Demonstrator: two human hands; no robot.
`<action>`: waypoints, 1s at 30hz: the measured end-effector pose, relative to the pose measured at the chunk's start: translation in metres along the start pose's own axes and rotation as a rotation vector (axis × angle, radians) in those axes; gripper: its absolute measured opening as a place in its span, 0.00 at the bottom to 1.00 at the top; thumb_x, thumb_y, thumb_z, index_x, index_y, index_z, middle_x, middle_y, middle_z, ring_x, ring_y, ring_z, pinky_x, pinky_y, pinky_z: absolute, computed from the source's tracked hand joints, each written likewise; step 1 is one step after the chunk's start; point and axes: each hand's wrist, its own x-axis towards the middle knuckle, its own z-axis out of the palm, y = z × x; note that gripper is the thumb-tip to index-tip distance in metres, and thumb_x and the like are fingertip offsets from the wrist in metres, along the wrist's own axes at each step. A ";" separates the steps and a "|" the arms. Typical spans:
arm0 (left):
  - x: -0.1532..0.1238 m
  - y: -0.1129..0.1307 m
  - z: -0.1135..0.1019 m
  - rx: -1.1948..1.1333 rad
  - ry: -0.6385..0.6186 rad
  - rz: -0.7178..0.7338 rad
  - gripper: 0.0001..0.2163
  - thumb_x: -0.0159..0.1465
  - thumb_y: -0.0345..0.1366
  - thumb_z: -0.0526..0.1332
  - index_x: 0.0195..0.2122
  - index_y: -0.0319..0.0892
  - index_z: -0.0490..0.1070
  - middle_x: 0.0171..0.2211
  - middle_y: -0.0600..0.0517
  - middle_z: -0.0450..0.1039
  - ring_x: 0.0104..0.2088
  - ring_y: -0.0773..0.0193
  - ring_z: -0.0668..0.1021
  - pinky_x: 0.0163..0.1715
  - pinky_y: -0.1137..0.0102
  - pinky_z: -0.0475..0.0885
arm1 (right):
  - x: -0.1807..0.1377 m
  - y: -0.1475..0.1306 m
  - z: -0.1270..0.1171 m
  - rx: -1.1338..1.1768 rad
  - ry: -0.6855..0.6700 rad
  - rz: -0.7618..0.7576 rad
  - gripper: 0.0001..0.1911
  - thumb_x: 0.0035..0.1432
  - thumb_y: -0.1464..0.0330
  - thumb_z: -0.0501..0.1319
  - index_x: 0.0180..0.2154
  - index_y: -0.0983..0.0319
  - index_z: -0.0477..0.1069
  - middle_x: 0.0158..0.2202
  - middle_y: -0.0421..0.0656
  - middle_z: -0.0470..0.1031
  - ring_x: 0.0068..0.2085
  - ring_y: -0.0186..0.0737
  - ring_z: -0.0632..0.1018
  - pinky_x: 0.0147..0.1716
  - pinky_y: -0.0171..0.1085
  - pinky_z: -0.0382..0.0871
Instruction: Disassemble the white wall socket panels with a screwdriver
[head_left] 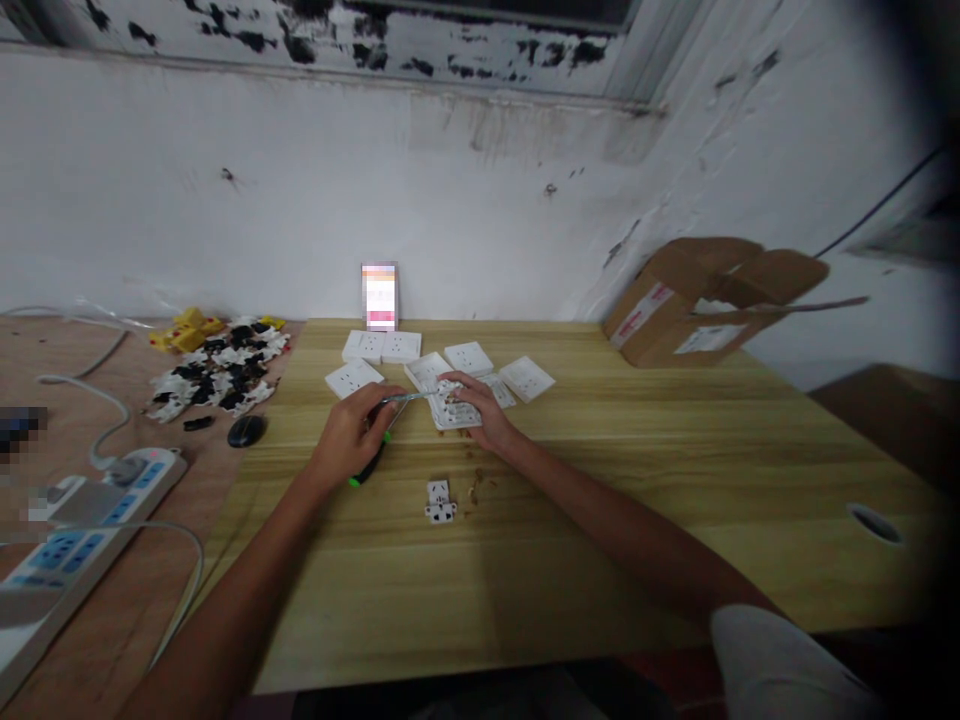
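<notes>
The socket plate [452, 412] lies face down on the wooden surface [600, 480], just in front of the person and near the far middle of it. The right hand [478, 402] covers its right half, fingers bent over the top edge and pinning it flat, most likely so it cannot slide or tip under the tool. The left hand [351, 432] is clenched round a screwdriver [390, 415]. Its black and green handle sticks out below the fist, and the metal shaft runs low across to the plate's upper left corner, where the tip meets the plate beside the right fingertips.

Just nearer the person lie a small white socket insert [439, 500] and a scatter of tiny brownish bits [474, 487], too small to identify. More white socket plates [373, 346] lie behind and beside the hands, some face up. A phone [379, 296] leans upright against the wall beyond them. To the left lie a pile of black, white and yellow parts [217, 370], a dark mouse [245, 431] and a power strip [82, 520]. An open cardboard box [697, 300] sits at the right rear corner.
</notes>
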 end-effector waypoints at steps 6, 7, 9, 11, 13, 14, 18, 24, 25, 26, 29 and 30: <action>0.001 0.000 -0.002 -0.033 -0.032 -0.010 0.16 0.74 0.42 0.55 0.54 0.43 0.77 0.46 0.45 0.80 0.43 0.57 0.80 0.45 0.65 0.73 | -0.001 -0.003 0.001 0.017 -0.036 0.037 0.20 0.50 0.63 0.70 0.47 0.60 0.79 0.32 0.39 0.79 0.28 0.36 0.77 0.25 0.32 0.69; 0.001 0.000 -0.002 -0.032 -0.039 -0.001 0.16 0.74 0.42 0.55 0.54 0.43 0.77 0.45 0.45 0.80 0.42 0.57 0.79 0.45 0.65 0.73 | -0.001 -0.003 0.002 0.006 -0.041 0.038 0.20 0.50 0.63 0.70 0.46 0.60 0.79 0.31 0.39 0.79 0.27 0.36 0.76 0.25 0.32 0.68; 0.001 0.000 0.001 -0.030 -0.049 0.026 0.15 0.74 0.41 0.55 0.54 0.43 0.77 0.45 0.45 0.80 0.43 0.56 0.80 0.46 0.64 0.72 | -0.002 -0.004 0.003 -0.018 -0.038 0.034 0.19 0.49 0.64 0.70 0.45 0.60 0.80 0.30 0.39 0.78 0.27 0.35 0.76 0.25 0.32 0.67; 0.000 0.001 0.002 -0.022 -0.048 0.044 0.15 0.74 0.41 0.55 0.54 0.44 0.77 0.45 0.45 0.80 0.44 0.56 0.80 0.47 0.63 0.72 | -0.002 -0.005 0.004 -0.023 -0.030 0.032 0.19 0.48 0.64 0.70 0.44 0.60 0.80 0.30 0.38 0.78 0.27 0.35 0.75 0.25 0.32 0.66; 0.000 0.001 0.002 -0.010 -0.040 0.044 0.15 0.74 0.41 0.55 0.54 0.44 0.77 0.45 0.45 0.80 0.44 0.56 0.80 0.47 0.64 0.72 | -0.002 -0.006 0.005 -0.006 -0.026 0.031 0.19 0.49 0.63 0.69 0.44 0.60 0.79 0.29 0.38 0.77 0.26 0.35 0.75 0.24 0.32 0.65; -0.001 0.001 0.001 -0.005 -0.031 0.042 0.15 0.74 0.41 0.55 0.54 0.43 0.77 0.45 0.45 0.80 0.44 0.56 0.80 0.46 0.64 0.72 | -0.002 -0.006 0.005 0.005 -0.027 0.030 0.19 0.49 0.63 0.70 0.44 0.60 0.79 0.28 0.38 0.77 0.25 0.35 0.74 0.23 0.32 0.65; -0.001 0.001 -0.003 0.010 0.006 0.037 0.14 0.74 0.40 0.56 0.53 0.43 0.77 0.45 0.46 0.79 0.43 0.58 0.79 0.45 0.66 0.72 | -0.002 -0.006 0.003 0.031 -0.037 0.030 0.19 0.49 0.63 0.70 0.45 0.61 0.79 0.29 0.39 0.77 0.25 0.35 0.75 0.22 0.31 0.66; 0.000 0.002 -0.003 0.034 0.001 0.041 0.15 0.74 0.41 0.54 0.54 0.43 0.77 0.45 0.45 0.79 0.45 0.56 0.79 0.48 0.65 0.72 | -0.001 -0.004 0.002 0.047 -0.034 0.045 0.20 0.50 0.63 0.69 0.46 0.61 0.78 0.31 0.40 0.78 0.26 0.36 0.76 0.23 0.33 0.71; 0.000 0.002 -0.003 0.037 0.000 0.043 0.15 0.74 0.41 0.54 0.54 0.43 0.77 0.45 0.45 0.79 0.45 0.56 0.79 0.48 0.65 0.72 | -0.001 -0.004 0.002 0.048 -0.031 0.043 0.20 0.50 0.63 0.70 0.46 0.61 0.78 0.31 0.40 0.78 0.26 0.36 0.76 0.23 0.33 0.71; -0.001 0.002 -0.003 0.039 0.000 0.045 0.15 0.74 0.41 0.54 0.54 0.43 0.77 0.45 0.45 0.79 0.45 0.56 0.79 0.48 0.65 0.72 | -0.001 -0.005 0.002 0.047 -0.028 0.041 0.20 0.50 0.63 0.70 0.46 0.61 0.78 0.31 0.40 0.78 0.26 0.36 0.76 0.23 0.33 0.71; -0.001 0.002 -0.003 0.044 -0.003 0.051 0.15 0.74 0.40 0.54 0.55 0.43 0.76 0.45 0.45 0.79 0.44 0.57 0.79 0.47 0.65 0.72 | -0.002 -0.006 0.003 0.036 -0.026 0.040 0.20 0.50 0.63 0.70 0.46 0.61 0.78 0.30 0.39 0.77 0.25 0.35 0.76 0.23 0.33 0.71; -0.001 0.002 -0.003 0.046 -0.002 0.053 0.15 0.74 0.40 0.54 0.55 0.43 0.76 0.45 0.45 0.79 0.44 0.57 0.79 0.47 0.65 0.72 | -0.002 -0.006 0.003 0.035 -0.029 0.042 0.20 0.50 0.63 0.70 0.46 0.61 0.78 0.30 0.39 0.77 0.25 0.35 0.76 0.23 0.33 0.72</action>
